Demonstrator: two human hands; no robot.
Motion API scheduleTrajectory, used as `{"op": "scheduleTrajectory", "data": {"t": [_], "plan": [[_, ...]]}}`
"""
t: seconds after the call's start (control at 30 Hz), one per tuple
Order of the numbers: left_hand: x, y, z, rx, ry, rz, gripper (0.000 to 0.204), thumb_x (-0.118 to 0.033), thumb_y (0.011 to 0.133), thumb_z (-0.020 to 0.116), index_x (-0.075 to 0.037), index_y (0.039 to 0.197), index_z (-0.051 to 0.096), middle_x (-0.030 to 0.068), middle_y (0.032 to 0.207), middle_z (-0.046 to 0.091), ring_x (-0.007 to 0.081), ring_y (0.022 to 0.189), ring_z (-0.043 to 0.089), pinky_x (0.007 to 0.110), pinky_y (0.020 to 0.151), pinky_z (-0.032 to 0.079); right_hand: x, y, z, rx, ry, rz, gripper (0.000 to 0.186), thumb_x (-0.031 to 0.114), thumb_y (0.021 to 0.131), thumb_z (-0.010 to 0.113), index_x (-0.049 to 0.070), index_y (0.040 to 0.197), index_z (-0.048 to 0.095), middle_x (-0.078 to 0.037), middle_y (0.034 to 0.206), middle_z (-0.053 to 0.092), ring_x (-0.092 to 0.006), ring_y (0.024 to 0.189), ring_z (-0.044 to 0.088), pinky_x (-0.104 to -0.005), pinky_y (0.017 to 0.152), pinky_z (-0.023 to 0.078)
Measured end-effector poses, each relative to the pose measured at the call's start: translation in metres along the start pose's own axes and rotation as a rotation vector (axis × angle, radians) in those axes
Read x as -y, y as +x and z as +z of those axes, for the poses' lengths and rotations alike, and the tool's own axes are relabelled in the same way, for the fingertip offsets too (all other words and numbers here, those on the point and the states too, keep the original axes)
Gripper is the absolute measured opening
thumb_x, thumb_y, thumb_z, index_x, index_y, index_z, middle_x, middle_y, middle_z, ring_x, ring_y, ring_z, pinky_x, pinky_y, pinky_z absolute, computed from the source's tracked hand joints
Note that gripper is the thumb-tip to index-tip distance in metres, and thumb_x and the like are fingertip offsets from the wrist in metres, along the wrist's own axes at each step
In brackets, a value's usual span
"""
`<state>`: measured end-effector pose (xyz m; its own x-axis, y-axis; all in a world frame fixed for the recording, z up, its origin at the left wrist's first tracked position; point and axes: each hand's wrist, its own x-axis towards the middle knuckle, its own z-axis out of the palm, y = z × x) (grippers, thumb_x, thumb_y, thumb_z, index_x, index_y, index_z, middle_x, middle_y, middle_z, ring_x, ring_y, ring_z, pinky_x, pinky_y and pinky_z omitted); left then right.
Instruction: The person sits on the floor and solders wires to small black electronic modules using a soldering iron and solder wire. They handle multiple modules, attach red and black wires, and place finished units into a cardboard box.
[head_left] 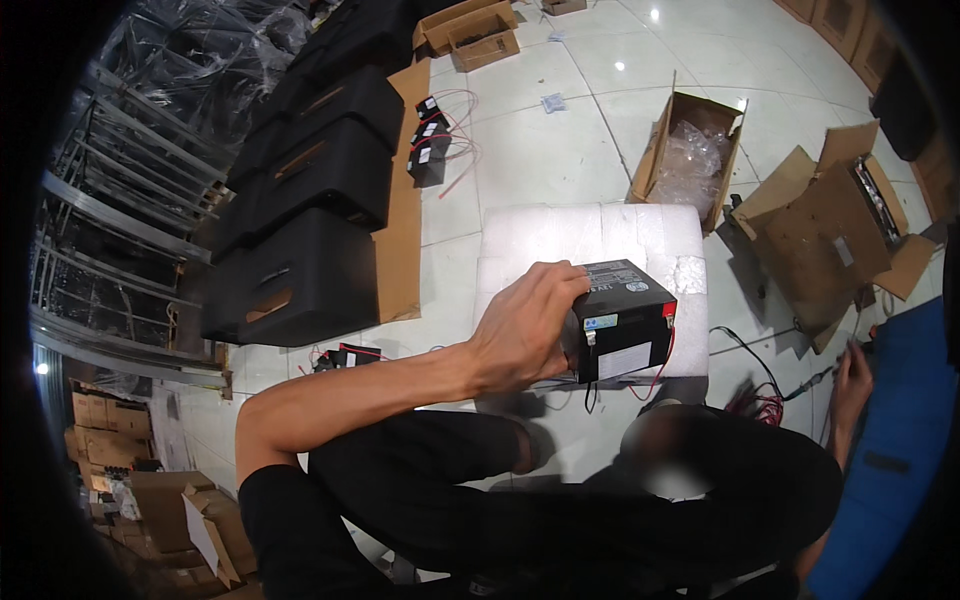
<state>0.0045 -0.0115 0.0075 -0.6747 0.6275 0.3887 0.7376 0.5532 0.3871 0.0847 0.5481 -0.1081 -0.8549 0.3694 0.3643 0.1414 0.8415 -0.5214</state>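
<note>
My left hand (pixel 530 328) is closed around the left side of a black box-shaped battery (pixel 625 318). The battery stands over a white foam-covered block (pixel 590 232), and its labelled top and terminal side are in sight. A red wire (pixel 660 375) runs from the red-marked terminal at its right, and a short black wire (pixel 590 396) hangs from the left one. Far off to the right, my right hand (pixel 852 380) is low beside a blue mat (pixel 890 440). Its fingers are drawn together near a dark cord; what they hold is too small to make out.
Black cases (pixel 300 275) line the left on cardboard, beside metal racking (pixel 120 210). Several wired batteries (pixel 430 150) lie on the tiles. An open carton (pixel 690 160) with clear plastic and another carton (pixel 820 230) stand right. Red and black cables (pixel 760 400) trail near my knee.
</note>
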Motion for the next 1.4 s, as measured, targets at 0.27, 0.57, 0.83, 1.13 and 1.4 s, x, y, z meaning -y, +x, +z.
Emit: {"op": "scheduleTrajectory", "data": {"t": [0.27,0.57,0.83,1.13,1.4], "plan": [[-0.003,-0.004,0.002,-0.002,0.028,0.005,0.069,-0.003,0.056,0.077,0.006,0.118,0.049,0.019,0.113,0.053,0.0351,0.101,0.055,0.041,0.083,0.052,0.304,0.031,-0.078,0.552,0.234,-0.512,0.01,0.003,0.089,0.066,-0.004,0.094,0.071,-0.012,0.082,0.069,-0.0184,0.073,0.066,-0.0298,0.063,0.051],[-0.005,-0.007,0.004,-0.038,0.07,0.025,0.065,-0.004,0.058,0.074,0.007,0.117,0.049,0.0168,0.105,0.051,0.0333,0.096,0.053,0.039,0.08,0.051,0.388,-0.027,0.004,0.805,0.284,-0.784,0.02,0.017,0.087,0.074,-0.002,0.082,0.07,-0.013,0.072,0.064,-0.0301,0.06,0.063,-0.0392,0.053,0.051],[-0.004,-0.006,0.005,-0.052,0.007,-0.062,0.066,-0.002,0.058,0.072,0.005,0.119,0.048,0.0192,0.108,0.052,0.0372,0.097,0.056,0.044,0.077,0.051,0.393,-0.039,0.027,0.749,0.274,-0.657,0.016,0.009,0.088,0.071,-0.002,0.08,0.063,-0.013,0.07,0.059,-0.0316,0.062,0.061,-0.0417,0.054,0.048],[-0.001,-0.005,0.001,-0.008,-0.083,-0.204,0.057,-0.001,0.065,0.068,0.004,0.117,0.045,0.0184,0.102,0.05,0.0373,0.097,0.056,0.045,0.074,0.051,0.392,-0.04,0.036,0.625,0.368,-0.728,0.012,0.002,0.086,0.07,-0.002,0.084,0.059,-0.014,0.076,0.057,-0.0323,0.065,0.059,-0.0414,0.057,0.046],[-0.001,-0.004,0.0,-0.006,-0.124,-0.247,0.044,-0.009,0.073,0.072,0.005,0.105,0.045,0.0184,0.1,0.051,0.0359,0.096,0.056,0.045,0.069,0.053,0.391,-0.04,0.04,0.614,0.396,-0.749,0.011,-0.001,0.085,0.069,-0.003,0.086,0.058,-0.015,0.076,0.056,-0.0326,0.066,0.057,-0.041,0.058,0.046]]}}
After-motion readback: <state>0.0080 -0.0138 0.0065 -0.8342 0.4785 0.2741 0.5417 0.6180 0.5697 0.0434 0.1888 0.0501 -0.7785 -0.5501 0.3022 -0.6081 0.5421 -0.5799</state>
